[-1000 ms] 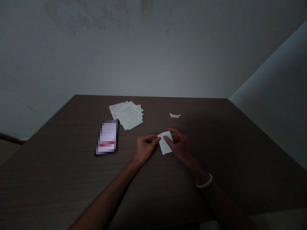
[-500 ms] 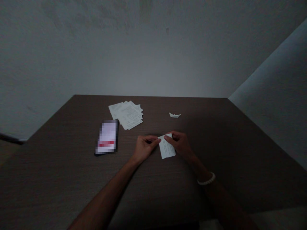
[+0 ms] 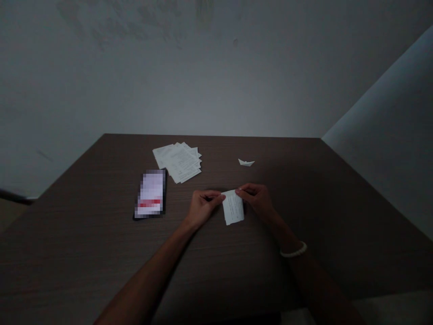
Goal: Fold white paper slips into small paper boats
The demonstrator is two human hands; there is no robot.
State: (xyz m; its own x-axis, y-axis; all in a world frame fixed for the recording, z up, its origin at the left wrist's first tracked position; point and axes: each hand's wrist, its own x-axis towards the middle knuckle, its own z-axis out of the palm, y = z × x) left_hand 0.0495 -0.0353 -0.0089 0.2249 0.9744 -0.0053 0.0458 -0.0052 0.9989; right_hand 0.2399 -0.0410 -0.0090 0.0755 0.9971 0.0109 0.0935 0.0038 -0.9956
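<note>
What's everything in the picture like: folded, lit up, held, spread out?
Small white printed paper: pinched by left hand and right hand
Flat black-edged rectangular device: lit, screen pixelated
White printed paper sheets: fanned out, overlapping
Tiny white paper boat: folded
Pale beaded bracelet: worn

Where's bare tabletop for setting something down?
Bare table lies left of the device and, shadowed, right of the right hand. Crowded: the device's far edge, near the sheets, and where that hand and the left hand hold the paper slip.

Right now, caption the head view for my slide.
Left hand and right hand pinch a printed slip near a lit screen, fanned papers and a small paper boat.
</note>
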